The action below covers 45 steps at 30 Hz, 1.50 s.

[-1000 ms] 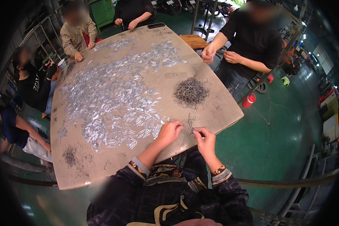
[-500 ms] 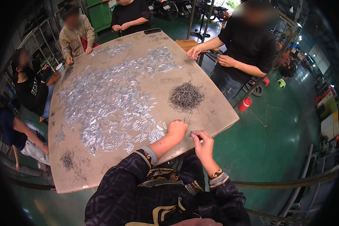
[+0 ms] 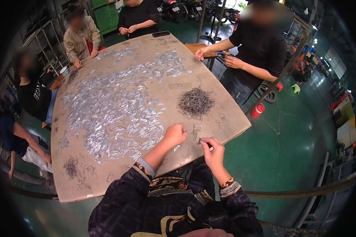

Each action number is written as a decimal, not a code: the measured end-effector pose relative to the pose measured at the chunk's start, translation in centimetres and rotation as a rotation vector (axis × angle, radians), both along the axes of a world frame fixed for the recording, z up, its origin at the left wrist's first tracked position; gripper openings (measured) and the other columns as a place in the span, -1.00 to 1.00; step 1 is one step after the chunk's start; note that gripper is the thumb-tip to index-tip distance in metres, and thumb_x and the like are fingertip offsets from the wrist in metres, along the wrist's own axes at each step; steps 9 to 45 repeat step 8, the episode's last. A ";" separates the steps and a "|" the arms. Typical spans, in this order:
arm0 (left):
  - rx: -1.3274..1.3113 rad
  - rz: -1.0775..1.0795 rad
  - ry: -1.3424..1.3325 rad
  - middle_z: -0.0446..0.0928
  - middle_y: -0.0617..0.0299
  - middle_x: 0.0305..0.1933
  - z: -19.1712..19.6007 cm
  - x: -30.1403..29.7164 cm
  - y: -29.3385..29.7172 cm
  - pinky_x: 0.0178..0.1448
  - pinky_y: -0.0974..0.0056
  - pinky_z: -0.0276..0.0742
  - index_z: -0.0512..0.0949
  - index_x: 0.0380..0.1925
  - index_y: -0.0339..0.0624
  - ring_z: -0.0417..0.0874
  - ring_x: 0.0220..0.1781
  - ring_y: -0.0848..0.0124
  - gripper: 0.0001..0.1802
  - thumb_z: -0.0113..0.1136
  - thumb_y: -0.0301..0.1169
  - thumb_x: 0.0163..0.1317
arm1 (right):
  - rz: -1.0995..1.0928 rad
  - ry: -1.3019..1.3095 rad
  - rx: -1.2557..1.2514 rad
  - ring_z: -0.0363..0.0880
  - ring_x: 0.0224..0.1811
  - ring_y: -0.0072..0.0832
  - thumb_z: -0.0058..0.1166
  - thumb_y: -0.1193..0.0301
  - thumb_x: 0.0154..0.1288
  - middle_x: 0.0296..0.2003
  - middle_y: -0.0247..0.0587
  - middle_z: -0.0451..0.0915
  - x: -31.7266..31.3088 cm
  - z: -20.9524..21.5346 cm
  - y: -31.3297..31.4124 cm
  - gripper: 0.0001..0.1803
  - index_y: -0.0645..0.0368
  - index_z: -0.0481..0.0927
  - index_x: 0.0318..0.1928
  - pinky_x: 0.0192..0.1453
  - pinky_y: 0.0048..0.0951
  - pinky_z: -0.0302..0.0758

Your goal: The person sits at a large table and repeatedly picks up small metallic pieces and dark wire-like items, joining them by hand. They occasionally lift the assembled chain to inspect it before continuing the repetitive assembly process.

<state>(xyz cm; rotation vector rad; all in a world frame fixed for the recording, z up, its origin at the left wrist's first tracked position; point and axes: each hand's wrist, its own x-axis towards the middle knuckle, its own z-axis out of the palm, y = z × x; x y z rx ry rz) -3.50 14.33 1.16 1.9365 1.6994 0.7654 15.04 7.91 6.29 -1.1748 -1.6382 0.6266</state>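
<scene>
My left hand (image 3: 175, 134) is closed above the table's near edge, at the right border of a wide spread of short, shiny, clear-to-silver strips (image 3: 118, 106). Its curled fingers hide whatever they hold. To its right, my right hand (image 3: 213, 151) pinches a small dark piece (image 3: 200, 141) between thumb and fingertips; the piece is too small to name. A few dark thin strands (image 3: 194, 130) lie just beyond those fingertips. Farther off sits a heap of tangled dark wire-like pieces (image 3: 196, 102). One loose pale strip (image 3: 177, 148) rests below my left hand.
The brown-topped table (image 3: 221, 106) carries another scatter of dark strands (image 3: 71, 168) at near left and a phone (image 3: 161, 34) at its far edge. Several people stand or sit around it. A red container (image 3: 257, 110) stands on the green floor at right.
My left hand has moved left, away from my right hand, which stays nearly in place. An orange item now shows at the hand of the person at right.
</scene>
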 end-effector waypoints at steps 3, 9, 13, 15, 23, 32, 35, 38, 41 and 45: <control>-0.171 -0.073 -0.516 0.57 0.23 -0.48 0.1 -1.3 -1.3 -0.33 0.40 0.52 0.52 -0.41 -0.27 0.59 -0.47 0.49 -0.87 0.28 -0.48 0.13 | 0.015 0.001 -0.007 0.55 -0.48 -0.38 0.19 0.58 0.18 -0.46 -0.12 0.57 -0.5 0.3 0.0 -0.93 0.31 0.64 -0.30 -0.33 -0.46 0.47; -0.235 -0.194 -0.991 0.58 0.27 -0.44 4.1 -1.6 -4.4 -0.26 0.43 0.50 0.54 -0.25 -0.21 0.58 -0.43 0.49 -0.80 0.30 -0.40 0.16 | 0.081 0.018 -0.015 0.56 -0.47 -0.40 0.18 0.58 0.19 -0.45 -0.12 0.59 -1.9 1.3 0.0 -0.92 0.31 0.64 -0.28 -0.32 -0.47 0.47; -0.235 -0.194 -0.991 0.58 0.27 -0.44 4.1 -1.6 -4.4 -0.26 0.43 0.50 0.54 -0.25 -0.21 0.58 -0.43 0.49 -0.80 0.30 -0.40 0.16 | 0.081 0.018 -0.015 0.56 -0.47 -0.40 0.18 0.58 0.19 -0.45 -0.12 0.59 -1.9 1.3 0.0 -0.92 0.31 0.64 -0.28 -0.32 -0.47 0.47; -0.235 -0.194 -0.991 0.58 0.27 -0.44 4.1 -1.6 -4.4 -0.26 0.43 0.50 0.54 -0.25 -0.21 0.58 -0.43 0.49 -0.80 0.30 -0.40 0.16 | 0.081 0.018 -0.015 0.56 -0.47 -0.40 0.18 0.58 0.19 -0.45 -0.12 0.59 -1.9 1.3 0.0 -0.92 0.31 0.64 -0.28 -0.32 -0.47 0.47; -0.235 -0.194 -0.991 0.58 0.27 -0.44 4.1 -1.6 -4.4 -0.26 0.43 0.50 0.54 -0.25 -0.21 0.58 -0.43 0.49 -0.80 0.30 -0.40 0.16 | 0.081 0.018 -0.015 0.56 -0.47 -0.40 0.18 0.58 0.19 -0.45 -0.12 0.59 -1.9 1.3 0.0 -0.92 0.31 0.64 -0.28 -0.32 -0.47 0.47; -0.235 -0.194 -0.991 0.58 0.27 -0.44 4.1 -1.6 -4.4 -0.26 0.43 0.50 0.54 -0.25 -0.21 0.58 -0.43 0.49 -0.80 0.30 -0.40 0.16 | 0.081 0.018 -0.015 0.56 -0.47 -0.40 0.18 0.58 0.19 -0.45 -0.12 0.59 -1.9 1.3 0.0 -0.92 0.31 0.64 -0.28 -0.32 -0.47 0.47; -0.235 -0.194 -0.991 0.58 0.27 -0.44 4.1 -1.6 -4.4 -0.26 0.43 0.50 0.54 -0.25 -0.21 0.58 -0.43 0.49 -0.80 0.30 -0.40 0.16 | 0.081 0.018 -0.015 0.56 -0.47 -0.40 0.18 0.58 0.19 -0.45 -0.12 0.59 -1.9 1.3 0.0 -0.92 0.31 0.64 -0.28 -0.32 -0.47 0.47; -0.235 -0.194 -0.991 0.58 0.27 -0.44 4.1 -1.6 -4.4 -0.26 0.43 0.50 0.54 -0.25 -0.21 0.58 -0.43 0.49 -0.80 0.30 -0.40 0.16 | 0.081 0.018 -0.015 0.56 -0.47 -0.40 0.18 0.58 0.19 -0.45 -0.12 0.59 -1.9 1.3 0.0 -0.92 0.31 0.64 -0.28 -0.32 -0.47 0.47; -0.235 -0.194 -0.991 0.58 0.27 -0.44 4.1 -1.6 -4.4 -0.26 0.43 0.50 0.54 -0.25 -0.21 0.58 -0.43 0.49 -0.80 0.30 -0.40 0.16 | 0.081 0.018 -0.015 0.56 -0.47 -0.40 0.18 0.58 0.19 -0.45 -0.12 0.59 -1.9 1.3 0.0 -0.92 0.31 0.64 -0.28 -0.32 -0.47 0.47; -0.235 -0.194 -0.991 0.58 0.27 -0.44 4.1 -1.6 -4.4 -0.26 0.43 0.50 0.54 -0.25 -0.21 0.58 -0.43 0.49 -0.80 0.30 -0.40 0.16 | 0.081 0.018 -0.015 0.56 -0.47 -0.40 0.18 0.58 0.19 -0.45 -0.12 0.59 -1.9 1.3 0.0 -0.92 0.31 0.64 -0.28 -0.32 -0.47 0.47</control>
